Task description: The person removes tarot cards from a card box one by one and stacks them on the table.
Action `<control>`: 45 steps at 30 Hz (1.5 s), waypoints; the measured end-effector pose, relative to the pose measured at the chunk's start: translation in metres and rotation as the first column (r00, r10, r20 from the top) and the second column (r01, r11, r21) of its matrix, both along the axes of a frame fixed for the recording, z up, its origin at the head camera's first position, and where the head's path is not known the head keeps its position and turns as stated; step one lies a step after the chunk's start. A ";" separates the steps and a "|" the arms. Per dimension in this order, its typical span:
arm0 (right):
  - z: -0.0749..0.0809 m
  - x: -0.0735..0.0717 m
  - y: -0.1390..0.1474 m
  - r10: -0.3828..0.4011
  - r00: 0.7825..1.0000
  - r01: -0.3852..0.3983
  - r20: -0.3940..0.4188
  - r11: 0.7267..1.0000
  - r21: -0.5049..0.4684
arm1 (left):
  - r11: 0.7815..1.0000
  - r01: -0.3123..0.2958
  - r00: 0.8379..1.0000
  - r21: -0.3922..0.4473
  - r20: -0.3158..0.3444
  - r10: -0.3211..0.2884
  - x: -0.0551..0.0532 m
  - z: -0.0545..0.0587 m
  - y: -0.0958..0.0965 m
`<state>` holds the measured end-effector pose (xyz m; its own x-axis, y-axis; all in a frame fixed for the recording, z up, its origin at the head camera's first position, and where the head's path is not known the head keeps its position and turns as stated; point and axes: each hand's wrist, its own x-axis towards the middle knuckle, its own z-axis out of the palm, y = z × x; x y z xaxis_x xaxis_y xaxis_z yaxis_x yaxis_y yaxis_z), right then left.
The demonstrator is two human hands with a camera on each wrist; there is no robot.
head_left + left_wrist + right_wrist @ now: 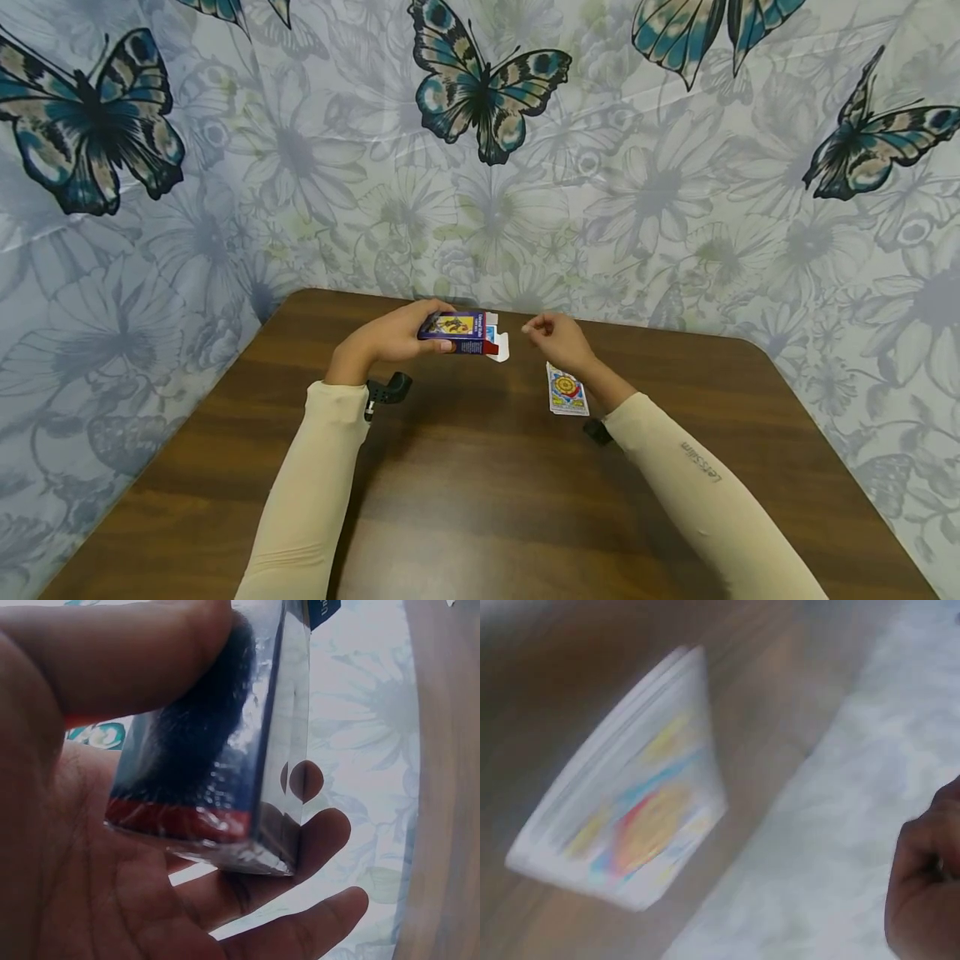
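Note:
My left hand [390,337] grips a small dark blue card box [456,333] with a yellow picture panel. The box lies sideways above the table, its open end with white flaps [500,345] pointing right. A bit of light blue shows inside that end. In the left wrist view, the thumb presses the glossy box [202,757], which has a red band, and fingers lie behind it. My right hand [562,343] hovers right of the box with fingers curled and nothing visible in them. Below it, a stack of playing cards [567,393] rests on the table, blurred in the right wrist view.
The brown wooden table [465,500] has rounded far corners. Behind it hangs a pale floral cloth [480,217] with teal butterflies, close to the far edge. Each wrist carries a small black camera [392,388].

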<state>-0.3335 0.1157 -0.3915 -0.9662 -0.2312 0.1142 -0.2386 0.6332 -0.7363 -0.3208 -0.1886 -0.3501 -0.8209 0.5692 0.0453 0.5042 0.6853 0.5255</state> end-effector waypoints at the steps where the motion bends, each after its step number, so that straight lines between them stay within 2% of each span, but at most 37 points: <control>1: 0.006 0.004 -0.007 0.043 0.998 -0.039 0.044 0.996 -0.078 | 1.000 0.001 1.000 0.000 0.002 -0.001 0.000 0.001 0.000; 4: 0.021 0.016 -0.026 0.114 0.972 -0.071 0.207 0.977 -0.203 | 1.000 0.008 1.000 -0.001 0.000 -0.008 -0.001 0.002 0.001; 7: 0.027 0.024 -0.038 0.142 0.929 -0.072 0.341 0.975 -0.209 | 1.000 0.012 1.000 -0.003 -0.007 -0.012 0.000 0.002 0.001; 10: 0.027 0.029 -0.044 0.155 0.910 -0.087 0.385 0.978 -0.189 | 1.000 0.015 1.000 -0.005 -0.006 -0.015 0.000 0.002 0.002; 16: 0.024 0.031 -0.048 0.179 0.901 -0.093 0.395 0.970 -0.226 | 1.000 0.022 1.000 0.002 0.017 -0.022 0.000 0.000 0.005; 23: 0.027 0.030 -0.044 0.172 0.891 -0.073 0.420 0.968 -0.241 | 1.000 0.004 1.000 -0.008 0.002 -0.004 0.000 0.000 0.004; 30: 0.025 0.026 -0.026 0.164 0.898 -0.059 0.409 0.964 -0.258 | 1.000 0.001 1.000 -0.012 -0.001 -0.001 0.003 0.001 0.002; 40: 0.023 0.021 -0.006 0.165 0.889 -0.039 0.428 0.957 -0.288 | 1.000 -0.007 0.999 -0.019 0.040 0.008 0.001 0.001 0.002; 45: 0.022 0.015 0.009 0.132 0.890 0.006 0.436 0.954 -0.301 | 1.000 -0.002 0.999 -0.018 0.034 0.003 0.001 0.000 0.002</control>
